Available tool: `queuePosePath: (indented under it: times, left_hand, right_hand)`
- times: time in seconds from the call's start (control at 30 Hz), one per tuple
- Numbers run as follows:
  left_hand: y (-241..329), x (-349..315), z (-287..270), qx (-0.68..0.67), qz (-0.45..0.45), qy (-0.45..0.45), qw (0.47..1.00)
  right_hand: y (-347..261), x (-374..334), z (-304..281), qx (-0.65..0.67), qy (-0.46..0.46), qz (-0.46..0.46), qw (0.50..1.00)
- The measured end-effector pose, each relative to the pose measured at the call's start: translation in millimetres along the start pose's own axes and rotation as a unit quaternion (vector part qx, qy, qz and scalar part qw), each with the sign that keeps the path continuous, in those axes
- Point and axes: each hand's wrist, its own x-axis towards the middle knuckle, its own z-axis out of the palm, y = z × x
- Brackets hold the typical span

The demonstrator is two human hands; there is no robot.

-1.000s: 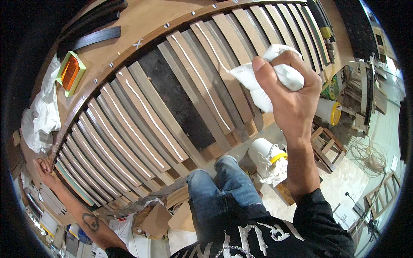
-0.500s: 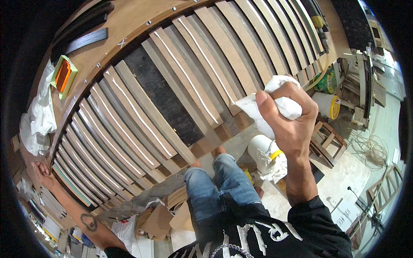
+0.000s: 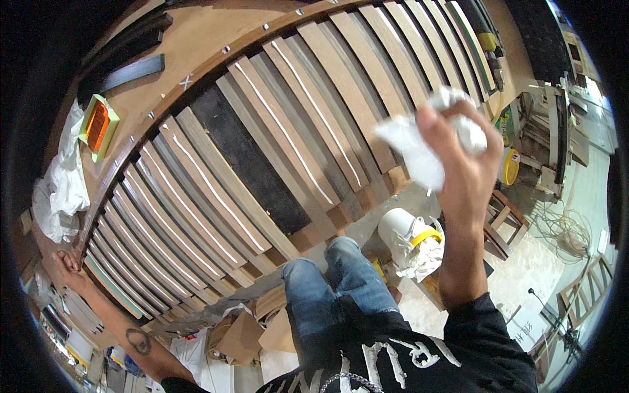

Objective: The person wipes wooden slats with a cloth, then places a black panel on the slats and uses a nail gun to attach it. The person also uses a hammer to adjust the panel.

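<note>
My right hand (image 3: 466, 157) is closed round a crumpled white bag (image 3: 419, 157), its tapered corner sticking out to the left. This bag hangs over the near ends of the right-hand strips. Brown wooden strips (image 3: 357, 72) lie side by side across a curved bench, alternating with greyish strips. Lines of white paste (image 3: 278, 124) run along several of them; on the strips just left of the bag the lines reach almost full length. At the bench's far left end, my left hand (image 3: 69, 267) rests by the edge with its fingers apart and nothing visible in them.
A dark panel (image 3: 252, 157) shows between strips. On the bench's left lie a pale green box with an orange piece (image 3: 98, 128), white plastic sheeting (image 3: 62, 196) and dark bars (image 3: 134, 72). Below stand a white bucket (image 3: 396, 228) stuffed with plastic and a wooden stool (image 3: 506, 223).
My right hand has lifted the bag up and to the right, away from the strips' near ends. My left hand stays at the left edge, barely shifted.
</note>
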Motion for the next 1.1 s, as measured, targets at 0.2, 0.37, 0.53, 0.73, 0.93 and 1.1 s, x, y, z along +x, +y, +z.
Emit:
queuePosePath:
  times: [0.2, 0.37, 0.53, 0.73, 0.93, 1.1]
  left_hand:
    - [-3.0, 2.1, 0.0, 0.000, 0.005, -0.001, 1.000]
    - [-1.7, -0.7, -1.7, 0.028, 0.007, 0.021, 0.999]
    - [1.5, -7.6, 7.9, 0.015, 0.010, 0.018, 1.000]
    - [-1.3, -3.6, 0.7, -0.006, 0.009, -0.011, 1.000]
    - [0.8, -3.4, 3.1, -0.024, -0.003, -0.026, 0.999]
    - [4.7, -8.2, 13.6, -0.015, -0.001, -0.008, 1.000]
  right_hand:
    - [4.6, 77.1, 47.9, -0.079, 0.018, -0.125, 0.989]
    - [-3.0, 91.3, 68.5, 0.069, -0.025, -0.042, 0.996]
    - [-9.2, 89.8, 69.4, 0.060, -0.035, -0.034, 0.997]
    - [-9.8, 87.8, 63.3, 0.040, -0.040, -0.031, 0.998]
    - [9.6, 70.8, 45.8, -0.087, -0.009, -0.118, 0.989]
    - [3.9, 54.5, 35.9, -0.062, 0.010, -0.094, 0.994]
